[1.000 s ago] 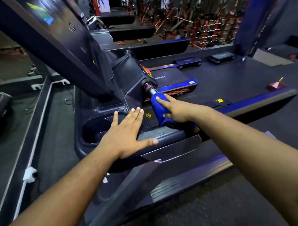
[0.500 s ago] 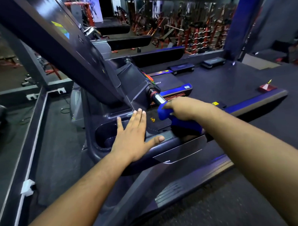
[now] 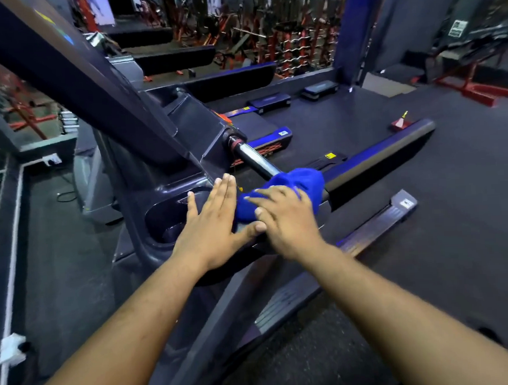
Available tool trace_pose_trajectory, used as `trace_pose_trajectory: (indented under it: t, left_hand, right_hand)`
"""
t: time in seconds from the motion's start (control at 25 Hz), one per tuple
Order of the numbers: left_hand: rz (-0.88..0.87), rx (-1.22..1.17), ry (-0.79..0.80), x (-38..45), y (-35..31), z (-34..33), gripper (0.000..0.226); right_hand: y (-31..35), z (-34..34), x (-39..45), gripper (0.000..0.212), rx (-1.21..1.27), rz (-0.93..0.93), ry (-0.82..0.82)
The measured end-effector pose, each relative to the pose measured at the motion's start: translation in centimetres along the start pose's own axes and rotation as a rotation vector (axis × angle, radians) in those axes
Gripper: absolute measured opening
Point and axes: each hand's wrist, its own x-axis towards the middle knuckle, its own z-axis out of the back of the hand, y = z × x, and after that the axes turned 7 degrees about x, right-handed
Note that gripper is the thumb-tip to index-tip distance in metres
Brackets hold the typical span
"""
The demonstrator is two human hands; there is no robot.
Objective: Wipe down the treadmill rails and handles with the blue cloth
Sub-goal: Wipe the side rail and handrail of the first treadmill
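blue cloth point(image 3: 287, 188) bunched over the treadmill handle point(image 3: 257, 161) right where the chrome bar meets the console tray point(image 3: 161, 222), right hand point(image 3: 286, 217) laid on the cloth with fingers spread and relaxed, left hand point(image 3: 212, 223) flat just beside it on the tray, grasping nothing

**A gym floor, seen from a treadmill**

This is a commercial gym. Near the camera stands a treadmill point(image 3: 157, 144) with a sloping console, a cup holder point(image 3: 172, 222) and a chromed handle point(image 3: 257, 161). A dark rubber floor point(image 3: 466, 212) spreads to the right, with low aerobic step platforms point(image 3: 270, 102) lying on it. Far off, red-framed racks point(image 3: 293, 45) hold rows of weights, and more treadmill decks point(image 3: 177, 57) line up at far left.
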Motion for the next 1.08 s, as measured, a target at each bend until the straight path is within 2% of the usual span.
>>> trace_pose_trajectory:
  t: [0.08, 0.12, 0.2, 0.24, 0.28, 0.36, 0.4, 0.48, 0.56, 0.6, 0.64, 0.72, 0.8, 0.88, 0.96, 1.04, 1.08]
  left_hand:
    - [-0.034, -0.076, -0.035, -0.1, 0.4, -0.1, 0.125]
    - [-0.053, -0.090, -0.048, -0.2, 0.6, -0.1, 0.124]
    - [-0.080, -0.088, -0.048, -0.4, 0.5, -0.1, 0.123]
    - [-0.080, -0.077, -0.043, -0.5, 0.4, 0.0, 0.122]
    - [-0.079, -0.059, -0.037, -0.5, 0.3, 0.1, 0.122]
    - [-0.082, -0.007, -0.027, -0.6, 0.0, 0.1, 0.122]
    - [-0.083, 0.021, -0.026, -0.6, -0.1, 0.0, 0.122]
    - [-0.073, 0.076, -0.045, -0.7, -0.2, 0.0, 0.122]
    - [-0.065, 0.160, -0.054, -0.6, -0.5, 0.0, 0.123]
    - [-0.064, 0.208, -0.047, -0.6, -0.7, 0.0, 0.124]
    - [-0.062, 0.251, -0.038, -0.3, -0.9, 0.0, 0.125]
    - [-0.061, 0.294, -0.026, 0.3, -1.6, -0.1, 0.124]
    - [-0.076, 0.312, -0.019, 1.4, -2.8, -0.2, 0.122]
    - [-0.111, 0.327, -0.008, 2.8, -4.5, -0.5, 0.124]
    - [-0.130, 0.342, -0.023, 4.8, -6.5, -1.1, 0.126]
    - [-0.154, 0.349, -0.023, 7.3, -8.8, -1.6, 0.125]
    - [-0.160, 0.351, -0.017, 8.7, -10.0, -1.9, 0.124]
  right_hand:
    - [2.0, -1.3, -2.8, 0.051, 0.042, 0.203, 0.113]
    - [0.9, -0.6, -3.2, 0.051, 0.028, 0.337, 0.182]
    - [-3.5, 1.7, -1.8, 0.046, -0.087, 0.538, 0.214]
    - [-5.1, 2.7, -0.7, 0.045, -0.143, 0.493, 0.176]
    - [-6.0, 3.1, 0.1, 0.047, -0.163, 0.338, 0.105]
    - [-4.1, 1.4, 0.2, 0.054, -0.084, -0.027, -0.072]
    - [-2.0, -0.2, -0.3, 0.053, -0.008, -0.086, -0.131]
    - [0.6, -2.5, -2.2, 0.043, 0.087, 0.041, -0.142]
    - [-1.4, -1.4, -3.0, 0.042, 0.023, 0.216, -0.078]
    - [-3.5, -0.3, -2.3, 0.043, -0.040, 0.222, -0.077]
    - [-5.6, 0.8, -1.3, 0.044, -0.085, 0.158, -0.079]
    - [-9.4, 2.4, 0.7, 0.043, -0.089, -0.112, -0.145]
    - [-10.2, 2.8, 2.3, 0.037, 0.032, -0.295, -0.177]
    - [-9.0, 2.0, 1.6, 0.040, 0.132, -0.243, -0.211]
    - [-9.0, 0.8, -0.9, 0.045, 0.099, -0.048, -0.166]
    - [-12.8, 2.2, -0.8, 0.049, -0.039, 0.056, -0.153]
    - [-15.9, 3.6, 0.6, 0.050, -0.072, -0.006, -0.177]
